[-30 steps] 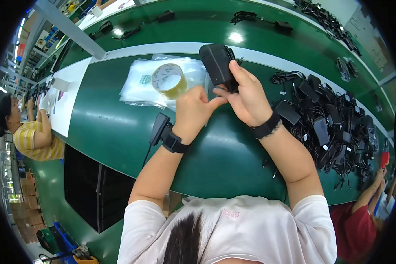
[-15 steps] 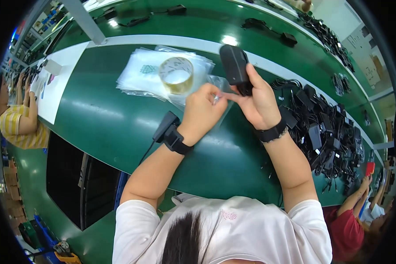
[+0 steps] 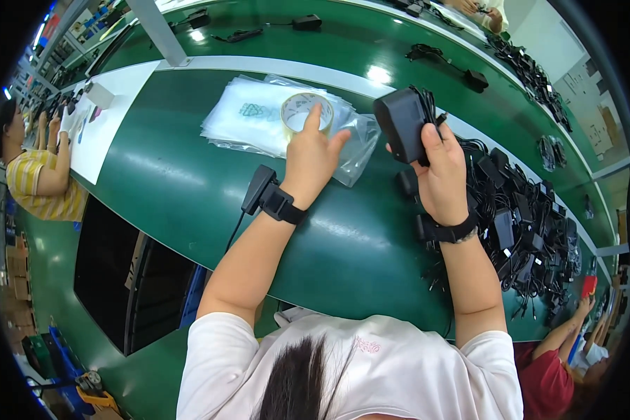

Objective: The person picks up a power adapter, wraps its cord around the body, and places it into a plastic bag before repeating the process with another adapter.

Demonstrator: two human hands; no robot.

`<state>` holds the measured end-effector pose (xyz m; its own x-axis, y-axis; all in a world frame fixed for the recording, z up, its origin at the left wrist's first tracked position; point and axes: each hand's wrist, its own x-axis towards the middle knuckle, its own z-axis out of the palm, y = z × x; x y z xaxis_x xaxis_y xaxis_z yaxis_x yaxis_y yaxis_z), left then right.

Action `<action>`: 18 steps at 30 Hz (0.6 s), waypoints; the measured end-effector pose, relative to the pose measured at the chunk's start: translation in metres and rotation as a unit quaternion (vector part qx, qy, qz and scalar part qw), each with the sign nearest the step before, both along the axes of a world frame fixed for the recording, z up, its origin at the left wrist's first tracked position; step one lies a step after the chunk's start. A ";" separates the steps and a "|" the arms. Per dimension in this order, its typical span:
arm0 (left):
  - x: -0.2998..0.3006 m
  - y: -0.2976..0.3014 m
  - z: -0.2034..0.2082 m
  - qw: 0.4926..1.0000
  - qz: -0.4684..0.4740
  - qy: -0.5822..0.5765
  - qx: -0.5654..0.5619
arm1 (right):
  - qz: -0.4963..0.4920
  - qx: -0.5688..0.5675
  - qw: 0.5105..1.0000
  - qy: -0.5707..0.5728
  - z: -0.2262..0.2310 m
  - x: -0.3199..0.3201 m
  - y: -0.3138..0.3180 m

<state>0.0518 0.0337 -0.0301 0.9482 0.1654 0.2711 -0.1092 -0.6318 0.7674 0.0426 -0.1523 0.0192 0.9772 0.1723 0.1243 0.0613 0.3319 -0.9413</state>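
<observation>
My right hand (image 3: 441,178) is closed around a black power adapter (image 3: 399,126), holding it up above the green bench. Its bundled black cord (image 3: 427,105) shows along the adapter's right side. My left hand (image 3: 306,155) is at the roll of clear tape (image 3: 292,112), index finger stretched over the ring and thumb spread away. The fingers are apart, with nothing held between them. Beneath the roll lies a stack of clear plastic bags (image 3: 241,112) with a green print. One loose clear bag (image 3: 357,150) sticks out to the right of my left hand.
A big heap of black adapters and cords (image 3: 514,217) covers the bench's right side. Beyond a pale rail, more adapters (image 3: 306,22) lie on a green surface. A person in yellow stripes (image 3: 38,175) works at the left; a person in red (image 3: 547,378) is at the lower right.
My left hand has left the spot beside my right fingers, moved to the tape roll and spread its fingers. My right hand has shifted right and turned the adapter, bringing the cord into sight.
</observation>
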 end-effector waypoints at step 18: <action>-0.007 -0.039 0.034 0.984 -0.135 -0.057 -0.105 | 0.029 0.069 0.995 0.069 0.020 -0.013 -0.013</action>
<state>0.0445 -0.0054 0.0038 0.9309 -0.0239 0.3644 -0.3434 -0.3967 0.8513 0.0295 -0.1656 0.0391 0.9754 0.2198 0.0160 -0.0888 0.4583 -0.8844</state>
